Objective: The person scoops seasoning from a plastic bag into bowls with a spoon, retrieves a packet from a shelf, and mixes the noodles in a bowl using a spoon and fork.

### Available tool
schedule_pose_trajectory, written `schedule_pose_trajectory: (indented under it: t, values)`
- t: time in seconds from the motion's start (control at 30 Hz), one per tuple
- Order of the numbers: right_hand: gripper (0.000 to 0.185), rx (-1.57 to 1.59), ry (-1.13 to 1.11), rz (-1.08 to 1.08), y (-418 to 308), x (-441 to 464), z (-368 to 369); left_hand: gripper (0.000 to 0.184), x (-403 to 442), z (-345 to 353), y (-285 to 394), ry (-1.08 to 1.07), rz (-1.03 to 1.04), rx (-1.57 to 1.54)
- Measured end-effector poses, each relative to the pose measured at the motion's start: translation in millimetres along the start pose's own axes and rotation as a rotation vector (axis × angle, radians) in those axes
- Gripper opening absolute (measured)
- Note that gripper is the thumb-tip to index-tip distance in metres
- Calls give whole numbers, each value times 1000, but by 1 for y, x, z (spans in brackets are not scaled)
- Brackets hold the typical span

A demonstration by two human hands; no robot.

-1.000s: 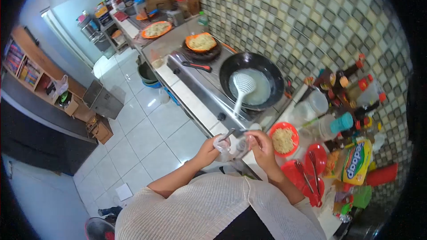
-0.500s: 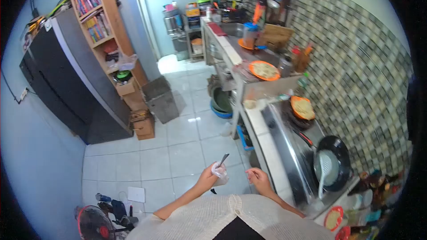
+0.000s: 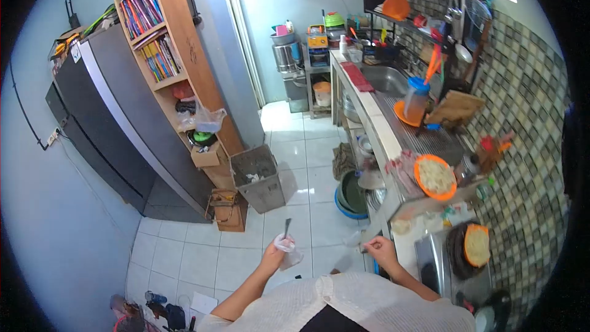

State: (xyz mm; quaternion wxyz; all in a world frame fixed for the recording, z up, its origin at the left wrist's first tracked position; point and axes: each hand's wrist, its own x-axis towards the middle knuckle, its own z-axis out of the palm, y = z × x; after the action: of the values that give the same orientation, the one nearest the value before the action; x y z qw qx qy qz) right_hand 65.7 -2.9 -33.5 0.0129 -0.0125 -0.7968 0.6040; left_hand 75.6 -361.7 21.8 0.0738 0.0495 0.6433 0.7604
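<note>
Yeah, our left hand (image 3: pixel 271 256) was closed round a plastic bag (image 3: pixel 291 258), dark handle (image 3: pixel 287 227) poking out, above the tiled floor (image 3: pixel 196 258). Right hand (image 3: pixel 382 251)? Loosely curled, couldn't tell if it held anything.

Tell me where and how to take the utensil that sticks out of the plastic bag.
The utensil is probably best pinched by its slim bare end, the right hand coming from the right: that end juts out of the plastic bag, and the left hand grips the bag from the left.
</note>
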Motion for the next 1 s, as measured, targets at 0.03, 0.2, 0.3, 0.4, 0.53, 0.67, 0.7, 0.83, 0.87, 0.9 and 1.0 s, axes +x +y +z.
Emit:
schedule_pose_trajectory:
  t: [0.03, 0.2, 0.3, 0.4, 0.53, 0.67, 0.7, 0.83, 0.87, 0.9, 1.0]
  values:
    - [20, 11, -15, 2, -5, 38, 2, 19, 22, -10, 7, 38, -4, -6]
    - [23, -117, -106, -184, -40, 220, 23, 20, 120, -82, 11, 153, -113, 65]
    - [19, -33, -124, -130, -27, 307, 62, 20, 161, -109, -5, 204, -212, 82]
    - [17, 17, -179, -116, -37, 383, 97, 20, 214, -129, -35, 293, -247, 49]
    - [23, -8, -145, -156, -65, 481, 114, 19, 322, -163, -53, 551, -183, -8]
    - [33, 73, -259, -165, -28, 605, 111, 22, 448, -190, -36, 649, -121, 33]
    - [27, 162, -263, -20, -26, 635, 112, 22, 486, -197, -30, 632, -115, 33]
    - [14, 202, -139, 42, -17, 738, 104, 18, 617, -206, -8, 564, 4, -49]
    - [15, 144, -20, -81, -15, 768, 101, 18, 650, -204, 0, 497, 37, -95]
    - [16, 84, 98, -205, -15, 798, 96, 20, 683, -208, -3, 448, 33, -84]
    - [16, 270, 232, -93, -19, 889, 65, 25, 774, -196, 9, 398, 17, -72]
